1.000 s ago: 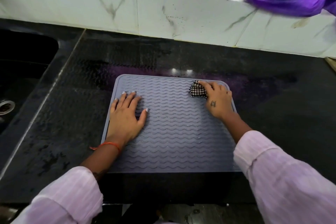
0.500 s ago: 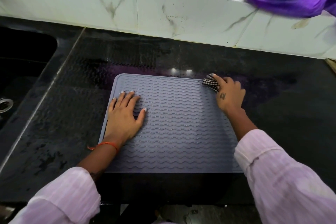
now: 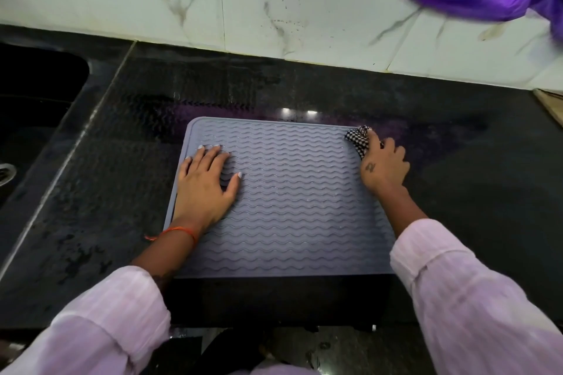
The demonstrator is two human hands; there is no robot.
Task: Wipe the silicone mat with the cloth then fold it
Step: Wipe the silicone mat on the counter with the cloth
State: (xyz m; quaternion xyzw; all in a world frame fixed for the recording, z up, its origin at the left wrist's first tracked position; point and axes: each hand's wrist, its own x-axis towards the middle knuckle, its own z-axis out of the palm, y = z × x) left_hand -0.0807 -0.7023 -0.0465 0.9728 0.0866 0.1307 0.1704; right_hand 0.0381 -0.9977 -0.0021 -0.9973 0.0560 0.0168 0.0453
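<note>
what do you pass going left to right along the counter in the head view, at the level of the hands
sink → bare black counter → left hand flat on the silicone mat → checked cloth → right hand gripping it → more counter

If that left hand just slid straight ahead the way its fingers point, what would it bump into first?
Probably the raised far rim of the silicone mat that the left hand lies flat on. Past that, bare black counter up to the marble wall.
</note>
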